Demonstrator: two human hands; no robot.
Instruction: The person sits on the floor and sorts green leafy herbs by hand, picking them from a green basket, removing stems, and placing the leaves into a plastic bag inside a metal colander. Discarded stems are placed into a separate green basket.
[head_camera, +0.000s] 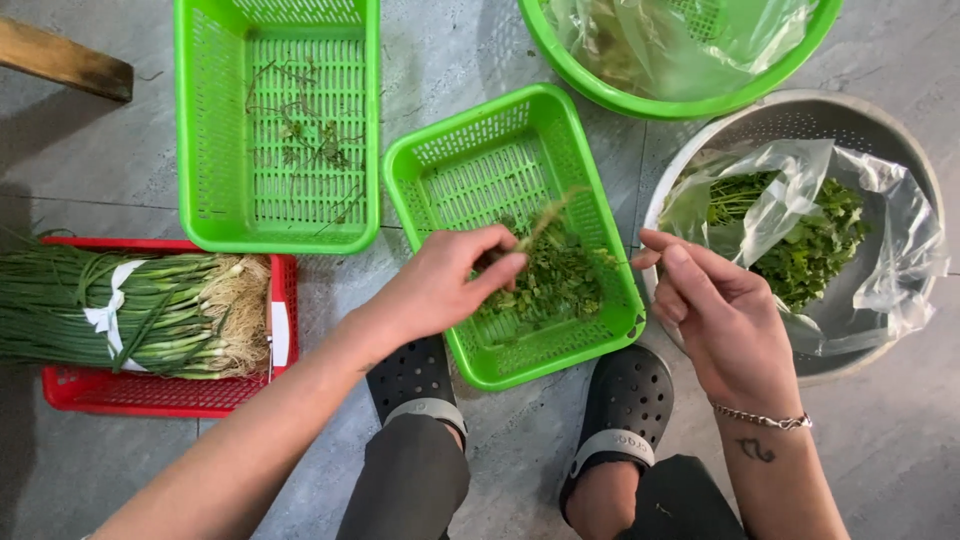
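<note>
My left hand (440, 285) hovers over a small green slotted basket (430, 155) and pinches a pale herb stem with roots (545, 220) between thumb and fingers. Loose green herb leaves (560, 280) lie in that basket. To the right, my right hand (715, 315) has its thumb and forefinger pinched together at the basket's right rim; whether a thin strand is between them is unclear. Just beyond it a metal colander (870, 120) holds a clear plastic bag of leafy green herbs (815, 240).
A larger green basket (215, 130) with a few stem scraps sits at upper left. A red crate (150, 395) carries a tied bundle of spring onions (130, 310). A round green bowl (640, 95) with a plastic bag is at top. My black clogs (625, 395) rest on the grey floor.
</note>
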